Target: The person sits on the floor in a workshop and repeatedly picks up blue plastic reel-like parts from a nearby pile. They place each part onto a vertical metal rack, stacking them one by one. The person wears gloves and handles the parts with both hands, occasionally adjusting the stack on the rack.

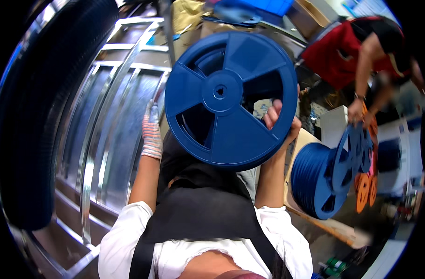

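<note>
While the empty blue reel (231, 98) is held up close to the camera, these details show:
Right hand (281, 122): bare fingers curled through a cut-out, pinching the reel's lower right rim.
Left hand (152, 131): gloved, fingers pressed together, at the reel's left edge; actual contact hidden.
Reel facing: flat face toward the viewer, hub axis pointing at the camera.
Left: metal frame (105, 121).
Right: wound blue spool (325, 179), another person's hands (361, 114) on it.
</note>
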`<state>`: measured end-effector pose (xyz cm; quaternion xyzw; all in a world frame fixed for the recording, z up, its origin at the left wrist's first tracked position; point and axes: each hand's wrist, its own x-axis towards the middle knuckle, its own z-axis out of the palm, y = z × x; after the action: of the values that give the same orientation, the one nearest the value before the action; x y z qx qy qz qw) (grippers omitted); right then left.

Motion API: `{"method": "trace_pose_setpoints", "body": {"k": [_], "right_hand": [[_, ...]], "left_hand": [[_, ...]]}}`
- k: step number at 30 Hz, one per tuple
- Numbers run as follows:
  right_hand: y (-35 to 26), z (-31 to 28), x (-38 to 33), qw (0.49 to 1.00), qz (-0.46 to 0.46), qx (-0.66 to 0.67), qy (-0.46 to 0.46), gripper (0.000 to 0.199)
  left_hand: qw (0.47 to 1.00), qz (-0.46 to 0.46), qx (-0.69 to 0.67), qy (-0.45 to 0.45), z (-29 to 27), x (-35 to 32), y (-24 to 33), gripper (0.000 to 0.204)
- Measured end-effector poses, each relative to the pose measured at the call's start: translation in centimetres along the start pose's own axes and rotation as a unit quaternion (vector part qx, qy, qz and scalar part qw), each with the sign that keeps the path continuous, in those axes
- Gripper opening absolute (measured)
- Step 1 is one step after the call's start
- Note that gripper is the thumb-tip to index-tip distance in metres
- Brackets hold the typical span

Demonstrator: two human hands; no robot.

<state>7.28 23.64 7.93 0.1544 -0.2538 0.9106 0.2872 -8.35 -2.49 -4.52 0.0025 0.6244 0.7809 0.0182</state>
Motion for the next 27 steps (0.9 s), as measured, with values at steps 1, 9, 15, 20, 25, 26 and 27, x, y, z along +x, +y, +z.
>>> {"method": "trace_pose_setpoints", "body": {"k": [1,9,15,20,25,26,27], "right_hand": [[1.6,-1.6,-1.0,0.999,0.017,0.038,0.02,0.075],[3.7,-8.3,-10.9,0.966,0.092,-0.039,0.236,0.075],[3.2,-6.2,-14.5,0.91,0.227,-0.101,0.331,0.035],[4.4,-6.2,-17.2,0.924,0.206,-0.103,0.304,0.029],[3.3,-7.0,-18.7,0.91,0.24,-0.102,0.323,0.037],[3.0,-7.3,-18.7,0.908,0.249,-0.102,0.32,0.038],[2.5,-7.6,-18.8,0.917,0.25,-0.094,0.297,0.035]], "left_hand": [[0.997,0.031,0.061,0.025,-1.1,-0.4,0.5,0.046],[0.937,0.11,0.312,-0.117,-2.2,-2.3,0.1,0.047],[0.76,0.306,0.549,-0.163,2.2,-6.7,2.3,0.052],[0.73,0.187,0.577,-0.315,8.8,-7.8,1.7,0.086],[0.707,0.109,0.613,-0.336,11.2,-8.9,2.4,0.101],[0.706,0.116,0.621,-0.319,11.5,-9.2,2.0,0.099],[0.707,0.119,0.629,-0.301,11.9,-9.5,1.7,0.097]]}}
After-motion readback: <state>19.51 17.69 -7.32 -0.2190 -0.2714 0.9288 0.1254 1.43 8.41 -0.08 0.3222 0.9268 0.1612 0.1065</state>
